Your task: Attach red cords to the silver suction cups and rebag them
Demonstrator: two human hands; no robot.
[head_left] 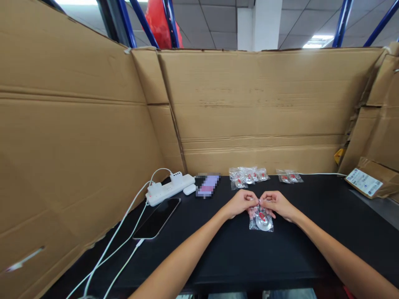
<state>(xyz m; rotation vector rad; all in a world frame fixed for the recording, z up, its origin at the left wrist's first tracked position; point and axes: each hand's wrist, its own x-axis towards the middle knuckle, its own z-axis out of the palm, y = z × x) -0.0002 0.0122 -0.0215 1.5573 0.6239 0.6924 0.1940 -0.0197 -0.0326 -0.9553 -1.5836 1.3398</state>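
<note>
Bagged disc [262,220], head view: over bench [237,253], btwn front & back edges; L hand [240,204] & R hand [278,205] pinch its top, fingertips v. close. Other packets [248,176] nr back edge, blk phone [158,219] twd L edge.

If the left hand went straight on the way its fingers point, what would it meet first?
Probably the right hand, facing the left hand at the top of the clear bag; whether they touch is unclear.

Bare forearms [190,247] angle inward — left hand [241,204] and right hand [276,204] side by side, both pinching.
</note>
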